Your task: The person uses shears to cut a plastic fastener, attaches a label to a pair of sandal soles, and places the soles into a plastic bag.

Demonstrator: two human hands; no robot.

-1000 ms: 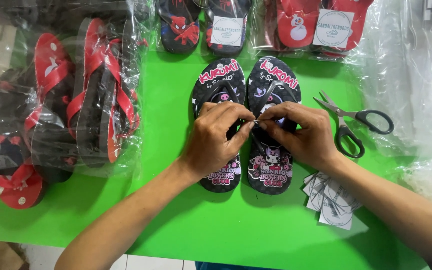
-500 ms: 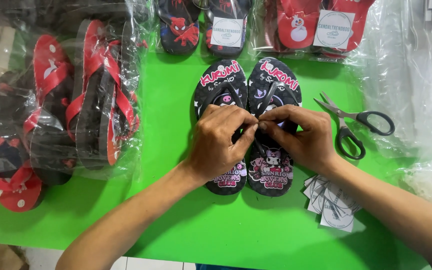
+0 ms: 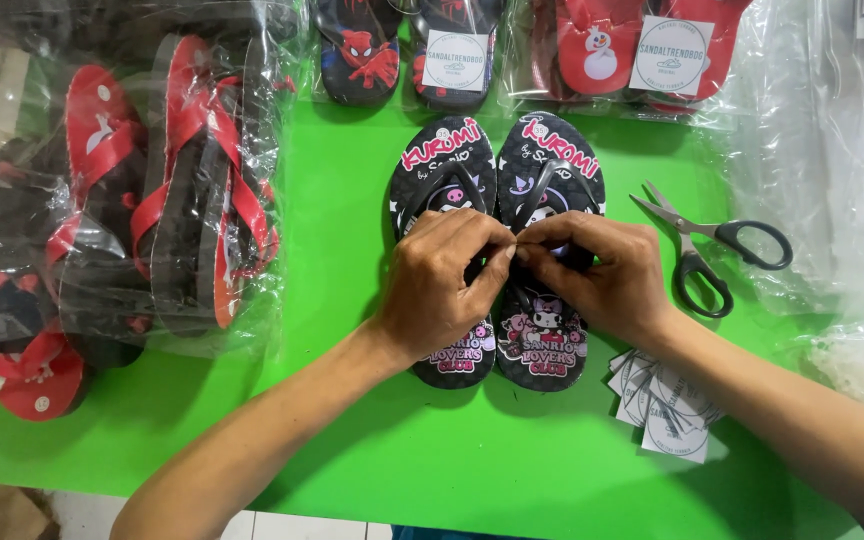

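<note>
A pair of small black flip-flops with pink cartoon prints lies side by side on the green table. My left hand rests over the left sandal, my right hand over the right one. The fingertips of both hands meet between the two sandals at the straps, pinching something too small to make out. The hands hide the middle of both sandals.
Black-handled scissors lie open to the right. A small heap of white paper tags sits by my right forearm. Plastic bags of red-and-black sandals fill the left; bagged pairs line the far edge.
Both hands have stayed over the sandals. The fingertips have drawn closer together at the straps; nothing else has moved.
</note>
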